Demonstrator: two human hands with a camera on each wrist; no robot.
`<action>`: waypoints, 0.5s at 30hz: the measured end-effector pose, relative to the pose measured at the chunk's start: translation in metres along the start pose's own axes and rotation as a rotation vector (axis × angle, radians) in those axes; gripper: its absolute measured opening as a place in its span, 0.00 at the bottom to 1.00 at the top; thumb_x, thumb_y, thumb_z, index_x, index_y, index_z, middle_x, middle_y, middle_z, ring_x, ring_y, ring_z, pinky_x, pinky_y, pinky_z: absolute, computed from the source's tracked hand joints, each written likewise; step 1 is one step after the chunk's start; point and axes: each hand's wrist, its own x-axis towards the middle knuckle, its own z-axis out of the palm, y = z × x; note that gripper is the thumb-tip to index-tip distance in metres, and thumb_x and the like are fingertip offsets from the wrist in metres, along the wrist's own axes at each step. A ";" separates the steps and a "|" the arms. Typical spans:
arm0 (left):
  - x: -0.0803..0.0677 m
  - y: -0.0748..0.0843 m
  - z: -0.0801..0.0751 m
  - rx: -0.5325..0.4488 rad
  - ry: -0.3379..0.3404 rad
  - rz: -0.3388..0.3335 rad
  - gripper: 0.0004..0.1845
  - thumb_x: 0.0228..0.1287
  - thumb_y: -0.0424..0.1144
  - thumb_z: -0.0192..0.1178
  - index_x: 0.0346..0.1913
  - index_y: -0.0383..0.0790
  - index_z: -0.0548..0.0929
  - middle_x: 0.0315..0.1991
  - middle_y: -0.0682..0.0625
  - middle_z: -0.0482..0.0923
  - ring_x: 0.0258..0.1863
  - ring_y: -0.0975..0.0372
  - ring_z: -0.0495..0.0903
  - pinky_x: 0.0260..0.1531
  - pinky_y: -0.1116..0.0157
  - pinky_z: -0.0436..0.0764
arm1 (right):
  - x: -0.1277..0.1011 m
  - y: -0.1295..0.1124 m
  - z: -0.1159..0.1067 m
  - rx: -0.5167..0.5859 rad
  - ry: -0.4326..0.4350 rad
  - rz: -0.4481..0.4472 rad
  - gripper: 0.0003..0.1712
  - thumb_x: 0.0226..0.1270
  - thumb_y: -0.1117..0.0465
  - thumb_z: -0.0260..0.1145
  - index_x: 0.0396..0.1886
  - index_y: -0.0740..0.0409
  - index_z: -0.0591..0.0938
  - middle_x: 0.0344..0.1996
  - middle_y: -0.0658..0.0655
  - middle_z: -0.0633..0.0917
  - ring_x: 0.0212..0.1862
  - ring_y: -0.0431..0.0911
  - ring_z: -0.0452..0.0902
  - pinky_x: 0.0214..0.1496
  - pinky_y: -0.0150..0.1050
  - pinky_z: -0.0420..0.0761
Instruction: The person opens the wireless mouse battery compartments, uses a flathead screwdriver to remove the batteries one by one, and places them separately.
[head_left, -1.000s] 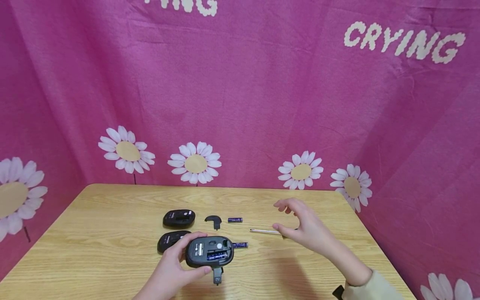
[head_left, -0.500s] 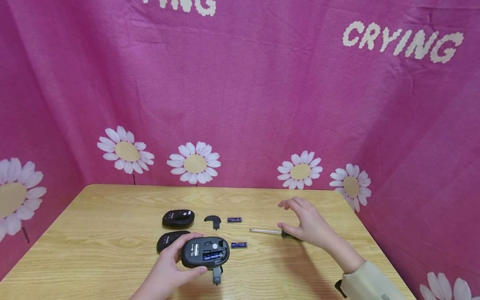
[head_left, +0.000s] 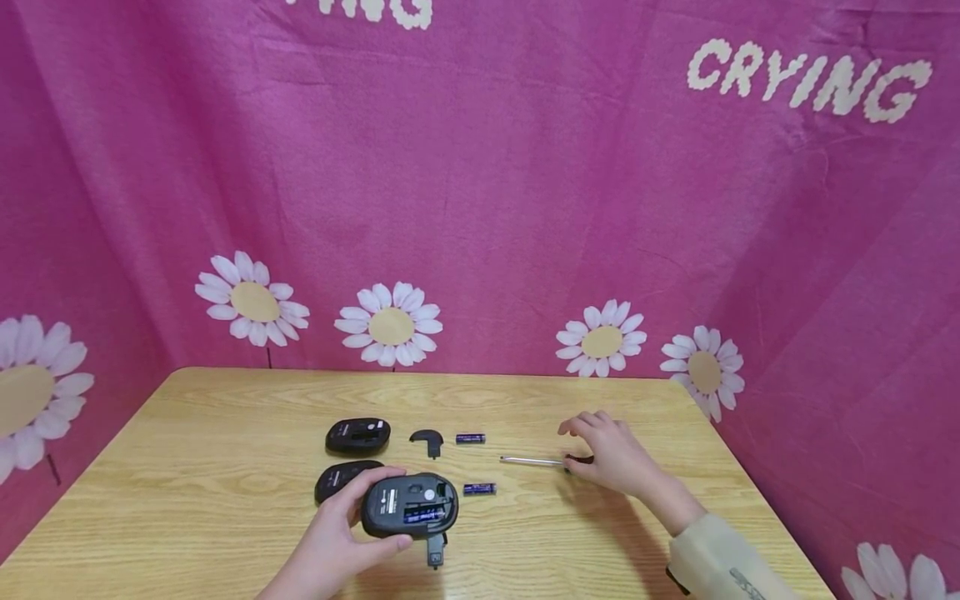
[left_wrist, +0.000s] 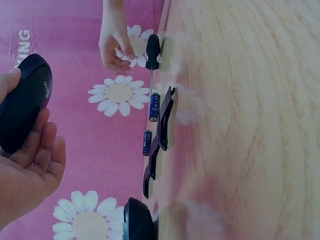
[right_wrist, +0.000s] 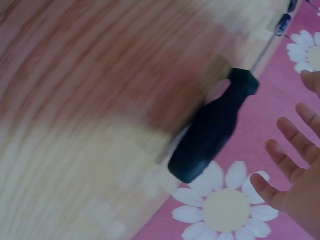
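Note:
My left hand [head_left: 333, 537] grips a black computer mouse [head_left: 382, 500] above the table, its underside facing up. A blue battery [head_left: 422, 514] lies in the mouse's uncovered compartment. In the left wrist view, the thumb and fingers hold the mouse [left_wrist: 27, 105] by its sides. My right hand [head_left: 617, 458] hovers low by the handle of a screwdriver [head_left: 532, 461] lying on the table. The right wrist view shows the hand's fingers [right_wrist: 282, 157] spread and apart from the dark screwdriver handle [right_wrist: 212, 127].
Two more black mice [head_left: 358, 435] lie upside down at the left. Two loose blue batteries [head_left: 480, 489] lie mid-table. One dark battery cover [head_left: 429, 441] lies at the back, another cover [head_left: 436, 552] nearer the front. A pink curtain [head_left: 480, 208] hangs behind the wooden table [head_left: 225, 467].
The right hand has drawn slightly right, then lowered toward the screwdriver handle. The left hand has shifted the held mouse a little to the left, uncovering the nearer loose battery.

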 end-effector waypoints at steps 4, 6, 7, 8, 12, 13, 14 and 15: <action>0.000 -0.001 -0.001 0.001 -0.011 -0.016 0.38 0.40 0.46 0.77 0.59 0.55 0.73 0.60 0.50 0.71 0.57 0.55 0.71 0.59 0.44 0.69 | -0.001 0.005 0.008 -0.016 -0.048 -0.008 0.21 0.50 0.52 0.74 0.44 0.50 0.79 0.37 0.49 0.80 0.43 0.46 0.73 0.39 0.52 0.73; 0.000 -0.003 -0.001 0.002 -0.020 -0.025 0.38 0.40 0.46 0.77 0.59 0.55 0.73 0.60 0.50 0.71 0.57 0.54 0.71 0.58 0.44 0.70 | -0.002 0.008 0.010 -0.013 -0.063 -0.013 0.21 0.49 0.54 0.74 0.43 0.51 0.79 0.37 0.49 0.80 0.42 0.46 0.73 0.39 0.51 0.73; 0.000 -0.003 -0.001 -0.001 -0.025 -0.029 0.38 0.40 0.46 0.77 0.60 0.55 0.73 0.60 0.49 0.70 0.57 0.54 0.71 0.58 0.44 0.71 | -0.003 0.009 0.011 -0.014 -0.070 -0.014 0.21 0.48 0.55 0.75 0.43 0.51 0.79 0.37 0.49 0.80 0.41 0.45 0.73 0.39 0.51 0.73; 0.000 -0.003 -0.001 -0.003 -0.031 -0.032 0.39 0.40 0.45 0.77 0.60 0.55 0.73 0.61 0.49 0.70 0.57 0.54 0.71 0.57 0.44 0.71 | -0.003 0.011 0.012 -0.016 -0.076 -0.015 0.21 0.47 0.55 0.75 0.42 0.51 0.79 0.36 0.49 0.80 0.41 0.45 0.73 0.39 0.51 0.73; -0.001 -0.004 -0.001 -0.015 -0.049 -0.026 0.39 0.41 0.46 0.77 0.60 0.55 0.72 0.61 0.48 0.70 0.58 0.53 0.71 0.57 0.44 0.70 | -0.005 0.017 0.017 -0.031 -0.096 -0.027 0.20 0.47 0.57 0.75 0.41 0.52 0.79 0.33 0.49 0.79 0.40 0.45 0.73 0.39 0.52 0.73; -0.001 -0.004 -0.001 -0.015 -0.052 -0.023 0.39 0.41 0.46 0.77 0.60 0.55 0.72 0.61 0.48 0.70 0.58 0.53 0.71 0.58 0.43 0.70 | -0.005 0.019 0.019 -0.037 -0.102 -0.033 0.20 0.46 0.57 0.75 0.41 0.52 0.79 0.33 0.49 0.79 0.40 0.45 0.73 0.39 0.52 0.73; -0.001 -0.004 -0.001 -0.018 -0.055 -0.022 0.39 0.41 0.47 0.77 0.60 0.55 0.72 0.61 0.48 0.70 0.58 0.53 0.71 0.59 0.44 0.69 | -0.006 0.020 0.020 -0.044 -0.107 -0.040 0.20 0.46 0.58 0.75 0.40 0.51 0.79 0.32 0.49 0.79 0.39 0.45 0.73 0.39 0.51 0.74; -0.002 -0.004 -0.001 -0.021 -0.058 -0.023 0.39 0.41 0.47 0.77 0.60 0.55 0.72 0.61 0.48 0.70 0.58 0.53 0.71 0.59 0.43 0.69 | -0.006 0.021 0.022 -0.051 -0.115 -0.046 0.19 0.46 0.58 0.75 0.40 0.51 0.79 0.32 0.48 0.79 0.39 0.45 0.73 0.38 0.51 0.74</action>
